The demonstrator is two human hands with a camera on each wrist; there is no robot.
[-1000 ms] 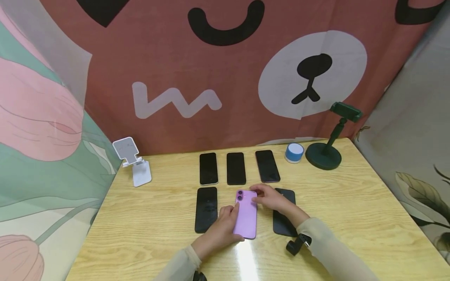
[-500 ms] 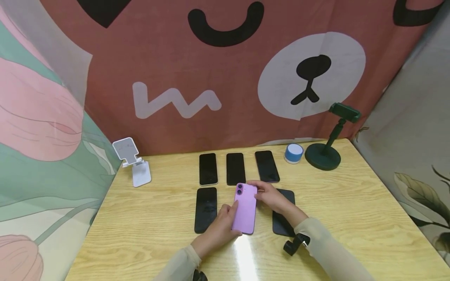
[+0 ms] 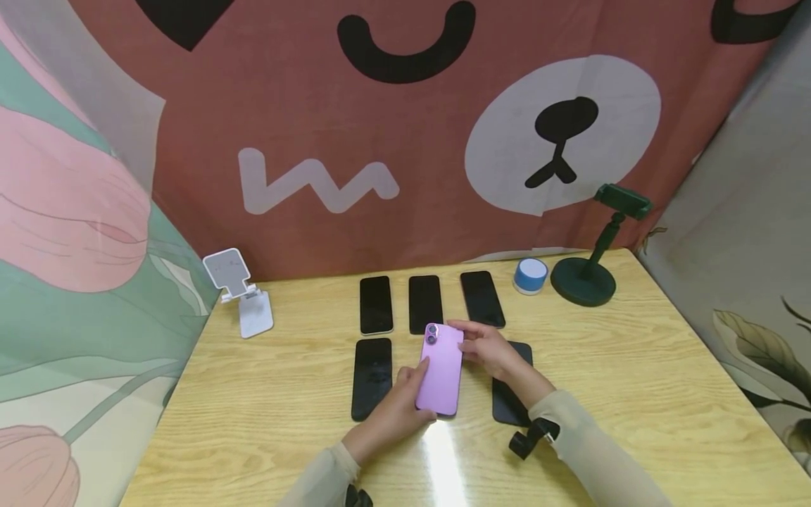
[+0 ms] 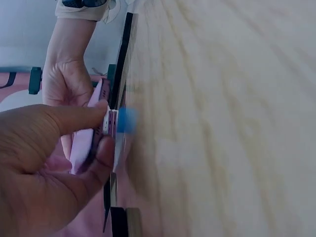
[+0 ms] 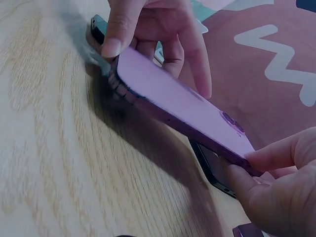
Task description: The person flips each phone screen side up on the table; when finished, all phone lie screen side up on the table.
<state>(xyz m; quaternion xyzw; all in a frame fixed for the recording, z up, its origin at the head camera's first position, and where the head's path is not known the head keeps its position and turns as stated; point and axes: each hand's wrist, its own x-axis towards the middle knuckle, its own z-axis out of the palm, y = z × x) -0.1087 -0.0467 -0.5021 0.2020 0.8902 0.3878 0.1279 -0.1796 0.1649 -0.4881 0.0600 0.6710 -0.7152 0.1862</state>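
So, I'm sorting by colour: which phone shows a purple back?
The purple phone held by the left hand and right hand; the other five phones lie on the table showing dark surfaces.

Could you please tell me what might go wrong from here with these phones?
The left hand and right hand hold the purple phone by its edges, raised off the table, so it could slip and drop.
In the head view it appears close to the back middle phone and might knock it.
The right forearm crosses over the front right phone and could nudge it.
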